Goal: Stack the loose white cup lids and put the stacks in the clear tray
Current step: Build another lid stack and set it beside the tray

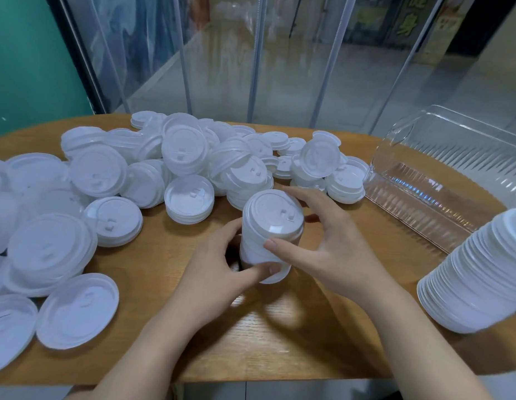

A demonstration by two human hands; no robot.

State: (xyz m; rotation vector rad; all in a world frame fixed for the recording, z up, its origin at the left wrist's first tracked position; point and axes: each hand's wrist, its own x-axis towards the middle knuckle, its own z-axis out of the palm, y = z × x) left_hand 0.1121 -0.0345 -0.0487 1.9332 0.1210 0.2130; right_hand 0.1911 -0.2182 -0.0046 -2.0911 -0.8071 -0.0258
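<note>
No brand or print legible on any lid; beyond the glass at upper right, large yellow-green characters on a dark sign, too blurred to read. Centre of frame: a short stack of white lids (270,235), tilted, held between both hands above the wooden table (170,264). Left hand (213,272) wraps the stack's lower left side, thumb curled across its base. Right hand (334,243) cups the right side, thumb pressed on the stack's near face, fingers spread behind it. Loose white lids (176,157) heaped across the left and middle of the frame, many overlapping. Clear tray (441,180) at right, ribbed walls, lying on the table. A tall finished stack (479,272) leans at the right edge, just in front of the tray. Upper left shows a teal wall (29,59); clear strip curtains (256,59) hang behind the table.
</note>
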